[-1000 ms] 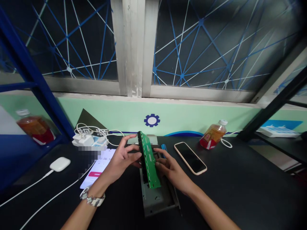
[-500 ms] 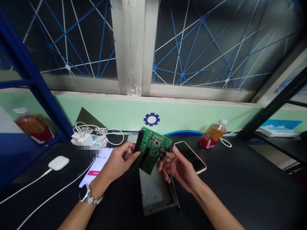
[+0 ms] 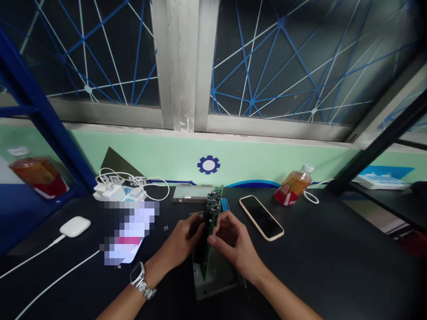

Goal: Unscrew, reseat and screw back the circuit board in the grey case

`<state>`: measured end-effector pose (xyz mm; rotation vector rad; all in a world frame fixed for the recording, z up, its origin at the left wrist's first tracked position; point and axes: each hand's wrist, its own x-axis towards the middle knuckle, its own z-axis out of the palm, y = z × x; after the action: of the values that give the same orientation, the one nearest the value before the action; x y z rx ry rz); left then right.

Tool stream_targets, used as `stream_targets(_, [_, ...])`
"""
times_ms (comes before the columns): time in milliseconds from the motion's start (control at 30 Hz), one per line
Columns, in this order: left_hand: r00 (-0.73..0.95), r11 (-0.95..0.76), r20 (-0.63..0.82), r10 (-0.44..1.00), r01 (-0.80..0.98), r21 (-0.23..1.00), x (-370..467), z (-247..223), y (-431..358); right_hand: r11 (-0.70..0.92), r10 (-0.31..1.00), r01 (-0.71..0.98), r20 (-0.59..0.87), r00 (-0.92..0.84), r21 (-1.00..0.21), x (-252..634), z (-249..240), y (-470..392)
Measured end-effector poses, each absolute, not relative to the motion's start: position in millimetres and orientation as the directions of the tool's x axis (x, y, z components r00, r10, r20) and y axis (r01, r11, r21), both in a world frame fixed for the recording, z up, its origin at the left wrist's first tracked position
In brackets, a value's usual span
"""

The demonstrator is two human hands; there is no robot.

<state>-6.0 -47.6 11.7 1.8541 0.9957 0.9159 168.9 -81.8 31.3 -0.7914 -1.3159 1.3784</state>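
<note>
A green circuit board [image 3: 212,213] with dark components stands nearly edge-on between both hands, above a grey metal case [image 3: 216,280] on the black table. My left hand [image 3: 188,235] grips the board's left side, its fingers partly hidden. On the right, my right hand [image 3: 233,238] pinches the board's edge with thumb and fingers. Behind the board a bit of a blue object [image 3: 225,205] shows. Further back lies a flat metal part [image 3: 193,194].
Right of the hands lies a phone [image 3: 262,218], with a drink bottle [image 3: 293,184] behind it. At left are a lit phone [image 3: 131,235], a power strip with cables [image 3: 120,193] and a white case [image 3: 75,226]. Small screws [image 3: 166,228] lie near my left hand.
The circuit board has turned from showing its broad face to nearly edge-on. My right hand has moved left and closed on it; my left hand has shifted right and slightly down.
</note>
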Motion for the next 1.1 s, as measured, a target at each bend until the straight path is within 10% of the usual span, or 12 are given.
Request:
stream_targets(667, [0.206,-0.356,0.309,0.929,0.256,0.899,-21.7,25.0,-37.6,0.177,0.973,0.058,0.165,-0.163,-0.983,187.1,39.2,-71.0])
stream_targets(1100, [0.486,-0.046,0.129,0.864,-0.178,0.983,-47.2,45.9,-31.8,0.000,0.957,-0.382,0.111,-0.268,-0.924,201.3,46.6,-61.2])
